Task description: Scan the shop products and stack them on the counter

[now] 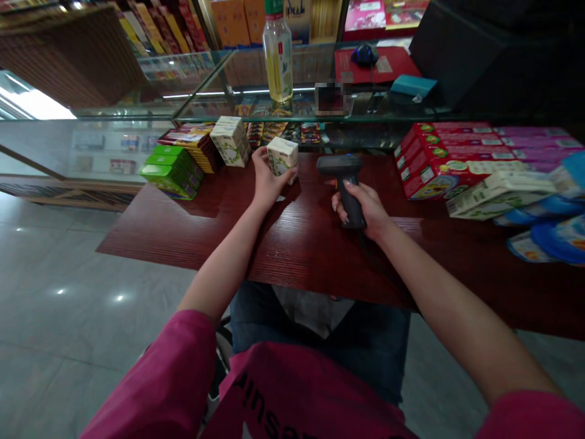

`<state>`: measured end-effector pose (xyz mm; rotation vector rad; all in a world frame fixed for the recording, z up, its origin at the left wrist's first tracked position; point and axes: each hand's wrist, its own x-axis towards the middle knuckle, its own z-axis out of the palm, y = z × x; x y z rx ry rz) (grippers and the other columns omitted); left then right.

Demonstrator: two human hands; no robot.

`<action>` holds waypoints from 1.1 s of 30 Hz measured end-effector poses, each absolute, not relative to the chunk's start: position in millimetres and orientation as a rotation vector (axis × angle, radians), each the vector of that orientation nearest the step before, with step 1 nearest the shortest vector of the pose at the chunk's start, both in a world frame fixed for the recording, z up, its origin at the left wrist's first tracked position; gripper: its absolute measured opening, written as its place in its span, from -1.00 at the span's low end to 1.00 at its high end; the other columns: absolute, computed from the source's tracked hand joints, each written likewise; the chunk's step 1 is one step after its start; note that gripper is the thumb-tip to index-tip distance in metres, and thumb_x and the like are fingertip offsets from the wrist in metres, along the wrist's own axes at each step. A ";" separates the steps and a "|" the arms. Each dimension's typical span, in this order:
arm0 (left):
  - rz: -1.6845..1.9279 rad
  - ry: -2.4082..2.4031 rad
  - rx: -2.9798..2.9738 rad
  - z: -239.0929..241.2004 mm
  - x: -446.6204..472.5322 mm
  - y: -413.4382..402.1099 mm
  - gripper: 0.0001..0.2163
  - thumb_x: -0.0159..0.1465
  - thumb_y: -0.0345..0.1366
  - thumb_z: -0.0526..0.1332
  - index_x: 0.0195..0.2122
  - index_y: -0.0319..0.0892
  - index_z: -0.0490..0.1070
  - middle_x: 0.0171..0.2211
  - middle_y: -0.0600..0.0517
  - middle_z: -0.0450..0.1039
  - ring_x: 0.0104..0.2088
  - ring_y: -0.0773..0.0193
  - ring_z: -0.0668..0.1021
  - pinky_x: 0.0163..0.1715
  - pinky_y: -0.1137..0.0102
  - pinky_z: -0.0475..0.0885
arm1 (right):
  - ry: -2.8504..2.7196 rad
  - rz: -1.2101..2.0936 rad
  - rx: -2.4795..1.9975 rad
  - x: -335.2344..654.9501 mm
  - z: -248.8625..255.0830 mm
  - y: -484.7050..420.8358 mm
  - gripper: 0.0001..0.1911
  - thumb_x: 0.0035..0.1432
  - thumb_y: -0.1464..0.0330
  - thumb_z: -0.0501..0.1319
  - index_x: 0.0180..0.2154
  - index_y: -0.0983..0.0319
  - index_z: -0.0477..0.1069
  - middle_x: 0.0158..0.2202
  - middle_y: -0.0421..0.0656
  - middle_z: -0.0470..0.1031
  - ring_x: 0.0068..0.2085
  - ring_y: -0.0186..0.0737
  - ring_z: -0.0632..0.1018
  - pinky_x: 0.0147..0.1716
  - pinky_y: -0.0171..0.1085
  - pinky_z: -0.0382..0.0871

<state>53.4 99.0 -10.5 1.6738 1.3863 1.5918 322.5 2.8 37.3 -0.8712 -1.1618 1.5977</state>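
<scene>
My left hand point(267, 180) is closed round a small white and green box point(282, 157) that stands on the dark red wooden table point(205, 225). My right hand point(365, 210) grips the handle of a black barcode scanner point(343, 177), whose head points toward the box. The scanner's cable runs back under my right wrist. A stack of similar white and green boxes point(231, 140) stands just left of the held box.
Green flat packs point(171, 171) and red and yellow packs point(192, 143) lie at the table's left. Red cartons point(439, 161), white cartons point(498, 192) and blue packets point(555, 235) fill the right. Behind runs a glass counter point(219, 91) with a bottle point(278, 52) and a mouse point(364, 55).
</scene>
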 end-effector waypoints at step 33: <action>1.926 2.209 1.050 30.7 -5.8 69.6 -0.35 0.21 -0.43 0.54 0.27 -0.16 0.32 0.34 -0.27 0.23 0.43 -0.12 0.41 0.48 0.05 0.30 | -1.083 1.548 -0.968 321.4 39.7 1.0 -0.33 -0.05 -0.12 0.57 -0.11 0.23 0.55 -0.48 -0.18 0.61 -0.63 -0.37 0.40 -0.66 -0.38 0.25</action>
